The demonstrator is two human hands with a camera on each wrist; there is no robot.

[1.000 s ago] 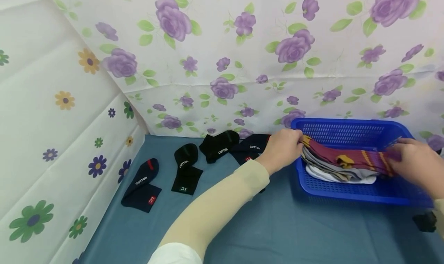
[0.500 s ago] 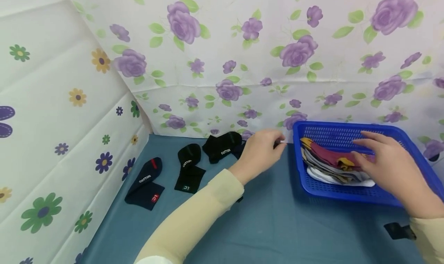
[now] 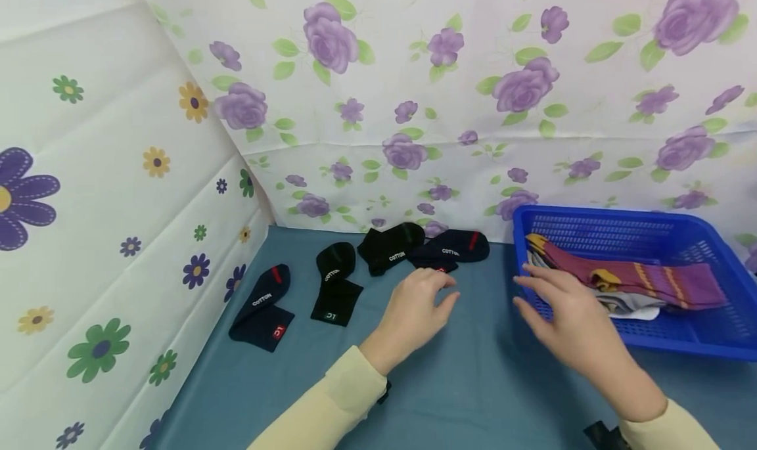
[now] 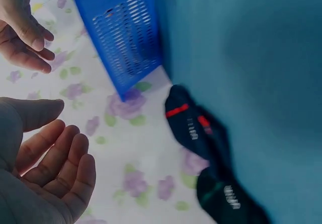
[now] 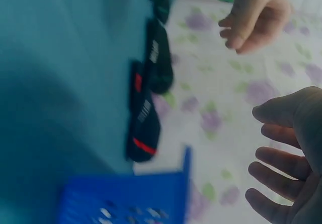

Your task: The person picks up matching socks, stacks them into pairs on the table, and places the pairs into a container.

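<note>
My left hand (image 3: 412,315) hovers over the blue cloth with loosely bent fingers and nothing in them. To its right, my right hand (image 3: 570,318) is spread and holds nothing, overlapping the front left of the blue basket (image 3: 639,341). Inside the basket, a maroon sock with yellow bands (image 3: 656,276) lies on top of grey socks (image 3: 627,301) and a white one (image 3: 641,314). Nearest beyond my left hand is a folded navy sock with a red stripe (image 3: 455,246). Beside it lies a black sock (image 3: 391,247) marked COTTON.
Farther left on the blue cloth (image 3: 461,397) lie another folded black sock (image 3: 337,286) and a navy sock with a red label (image 3: 263,309). A flowered sheet (image 3: 473,108) rises behind, and a second flowered sheet (image 3: 118,240) stands at the left.
Both hands have left the maroon sock, which now lies flat across the pile in the basket. The left hand has drawn back leftward; the right has moved left across the basket's front.
</note>
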